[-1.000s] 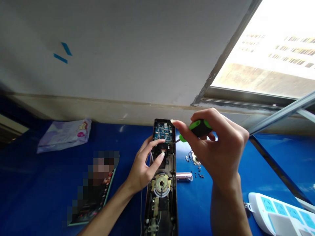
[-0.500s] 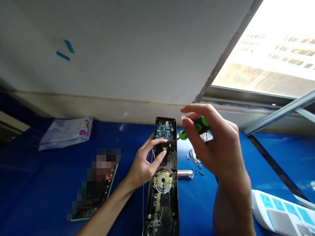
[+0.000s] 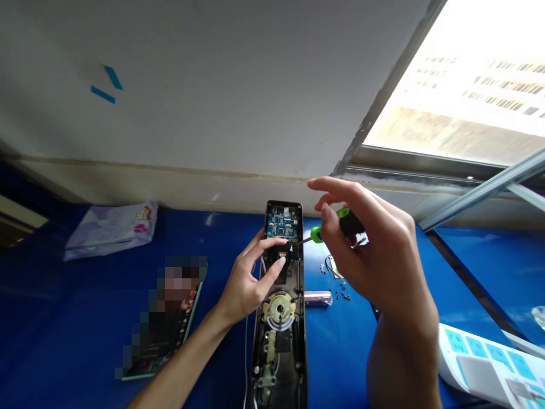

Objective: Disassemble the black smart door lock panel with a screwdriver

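Observation:
A long, narrow black electronic lock-like housing [image 3: 299,324] lies open on the blue table, its inside facing up. At its far end sits a blue circuit board [image 3: 281,223], and a round metal piece [image 3: 280,311] is nearer to me. My left hand [image 3: 249,284] reaches in from the left, index finger and thumb closed around a small black part [image 3: 283,249] just below the board. My right hand [image 3: 383,250] grips a green and black screwdriver [image 3: 351,222], its shaft slanting down left. The tip is beside that black part; whether it sits in a screw I cannot tell.
Small dark screws [image 3: 343,294] and a wired piece [image 3: 336,270] lie right of the housing, by a shiny wrapped cylinder [image 3: 318,299]. A white power strip [image 3: 489,363] is at right. A plastic packet [image 3: 113,227] and a partly blurred dark booklet [image 3: 170,318] lie left.
The screwdriver handle has turned and tilted slightly in my right hand, whose fingers have shifted on it. My left hand keeps its place on the black part. The whole view has shifted a little.

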`<state>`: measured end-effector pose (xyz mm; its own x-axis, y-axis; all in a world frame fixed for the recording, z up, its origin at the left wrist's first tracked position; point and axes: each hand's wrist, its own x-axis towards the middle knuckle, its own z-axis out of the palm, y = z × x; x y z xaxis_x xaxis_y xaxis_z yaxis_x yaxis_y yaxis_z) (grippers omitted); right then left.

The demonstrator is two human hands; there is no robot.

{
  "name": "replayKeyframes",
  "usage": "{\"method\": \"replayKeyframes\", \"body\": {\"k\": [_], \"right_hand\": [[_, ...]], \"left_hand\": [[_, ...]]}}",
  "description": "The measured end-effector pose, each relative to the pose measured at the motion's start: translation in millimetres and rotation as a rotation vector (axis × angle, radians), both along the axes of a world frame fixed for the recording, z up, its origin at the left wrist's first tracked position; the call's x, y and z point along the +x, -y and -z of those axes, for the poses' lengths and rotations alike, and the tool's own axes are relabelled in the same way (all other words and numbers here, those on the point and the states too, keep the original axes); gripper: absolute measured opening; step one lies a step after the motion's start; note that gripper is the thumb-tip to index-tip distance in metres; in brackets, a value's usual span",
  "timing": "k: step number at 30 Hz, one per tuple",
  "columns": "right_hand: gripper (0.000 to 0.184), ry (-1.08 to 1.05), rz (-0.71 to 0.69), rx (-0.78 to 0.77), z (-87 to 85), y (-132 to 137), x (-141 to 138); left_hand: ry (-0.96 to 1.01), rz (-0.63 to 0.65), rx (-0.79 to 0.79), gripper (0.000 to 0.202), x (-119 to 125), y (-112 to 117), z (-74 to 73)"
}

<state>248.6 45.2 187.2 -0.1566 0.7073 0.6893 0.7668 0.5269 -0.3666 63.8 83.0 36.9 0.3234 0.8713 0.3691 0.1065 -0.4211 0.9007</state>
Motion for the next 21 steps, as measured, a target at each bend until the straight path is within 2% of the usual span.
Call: {"method": "replayKeyframes", "body": {"k": [1, 3, 7, 11, 17, 19, 21], "right_hand": [[0.035, -0.002, -0.014, -0.014, -1.0, 1.1, 0.6], [0.037, -0.018, -0.027, -0.035, -1.9, 1.8, 0.6], [0.007, -0.038, 0.050, 0.019, 0.2, -2.2, -1.4], [0.005, -0.049, 0.036, 0.018, 1.0, -4.1, 1.4], [0.042, -0.030, -0.024, -0.051, -4.2, 3.2, 6.1], [0.045, -0.029, -0.042, -0.063, -4.5, 4.1, 4.2], [0.035, -0.041, -0.032, -0.063, -3.4, 2.6, 1.2]], "left_hand": [[0.001, 0.002, -0.004, 0.026, 0.1, 0.2, -0.2], [0.000, 0.004, -0.009, 0.026, 0.1, 0.3, -0.7], [0.004, -0.001, 0.003, 0.025, 0.0, -0.2, -0.9], [0.009, -0.004, 0.009, 0.025, -0.3, -0.1, -0.7], [0.014, 0.004, 0.003, 0.025, -0.8, 0.4, -0.3], [0.017, 0.004, 0.002, 0.025, -0.4, -0.3, 0.1], [0.022, 0.004, 0.004, 0.025, 0.0, -0.9, 0.7]]}}
